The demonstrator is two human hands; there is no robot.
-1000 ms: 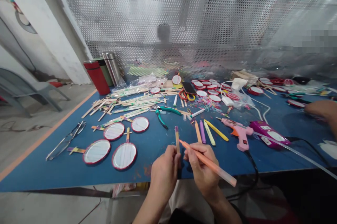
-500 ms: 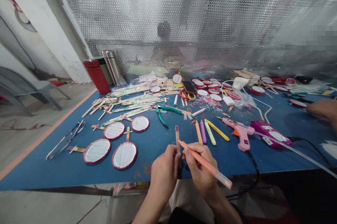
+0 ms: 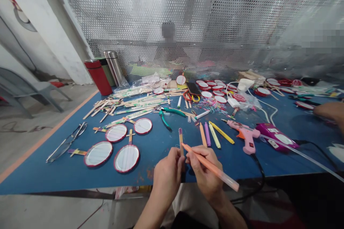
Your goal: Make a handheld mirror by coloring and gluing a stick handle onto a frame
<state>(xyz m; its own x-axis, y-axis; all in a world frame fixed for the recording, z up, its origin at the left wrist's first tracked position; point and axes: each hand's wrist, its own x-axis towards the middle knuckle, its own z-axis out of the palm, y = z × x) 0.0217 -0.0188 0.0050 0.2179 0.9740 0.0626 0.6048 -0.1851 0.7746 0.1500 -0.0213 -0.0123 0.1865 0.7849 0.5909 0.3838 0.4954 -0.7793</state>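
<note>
Gripping a craft stick (image 3: 181, 143), left hand (image 3: 167, 173) sits by the table's front edge (image 3: 80, 193); right hand (image 3: 204, 171) clamps an orange marker (image 3: 213, 167).

Two bare hands: the left hand (image 3: 167, 176) holds one purple-tipped wooden craft stick (image 3: 181, 143), the right hand (image 3: 205, 170) one long orange marker (image 3: 212, 167). Nearby lie four round red-rimmed white paddles (image 3: 126, 158), four slim coloured crayons (image 3: 207, 134), and one pink glue gun (image 3: 245, 137).

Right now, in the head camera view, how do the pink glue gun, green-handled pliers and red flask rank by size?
Largest: the pink glue gun and the red flask look about equal; distance makes ranking them unsure.
Smallest: the green-handled pliers.
</note>
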